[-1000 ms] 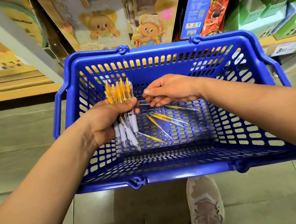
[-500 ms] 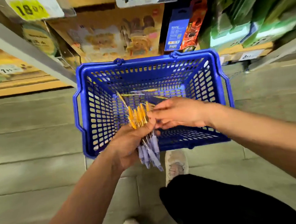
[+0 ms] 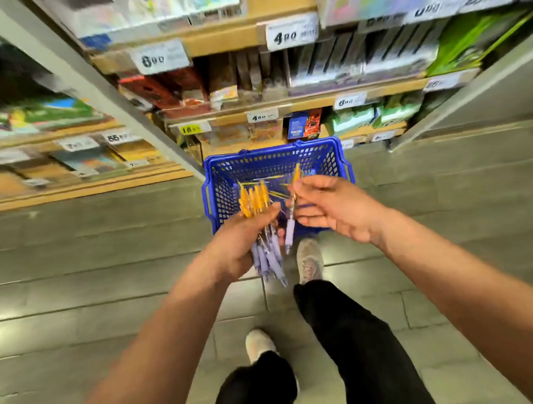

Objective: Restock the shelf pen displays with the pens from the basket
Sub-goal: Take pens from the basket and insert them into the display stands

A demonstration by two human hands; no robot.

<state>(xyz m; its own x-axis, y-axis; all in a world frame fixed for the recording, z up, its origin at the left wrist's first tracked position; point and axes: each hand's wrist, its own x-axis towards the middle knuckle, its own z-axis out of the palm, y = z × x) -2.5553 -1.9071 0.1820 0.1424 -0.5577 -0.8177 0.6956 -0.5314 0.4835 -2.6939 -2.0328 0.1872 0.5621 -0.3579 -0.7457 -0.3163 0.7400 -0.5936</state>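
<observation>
A blue plastic basket (image 3: 226, 185) stands on the floor against the bottom shelf. A few loose orange pens (image 3: 273, 179) lie inside it. My left hand (image 3: 239, 244) grips a bundle of pens (image 3: 254, 202) with orange tops and pale purple grips, held above the basket's near edge. My right hand (image 3: 331, 207) pinches a single pen (image 3: 291, 222) of the same kind, upright, just right of the bundle. The shelf's pen displays are not visible in this blurred view.
Wooden shelves (image 3: 284, 107) with price tags and boxed stationery rise behind the basket. A grey upright post (image 3: 102, 96) slants on the left, another on the right (image 3: 470, 89). My feet and dark trousers (image 3: 344, 322) are on the grey tiled floor.
The view has risen well above the basket. Both hands have lifted out of it, and my right hand now holds one pen apart from the bundle.
</observation>
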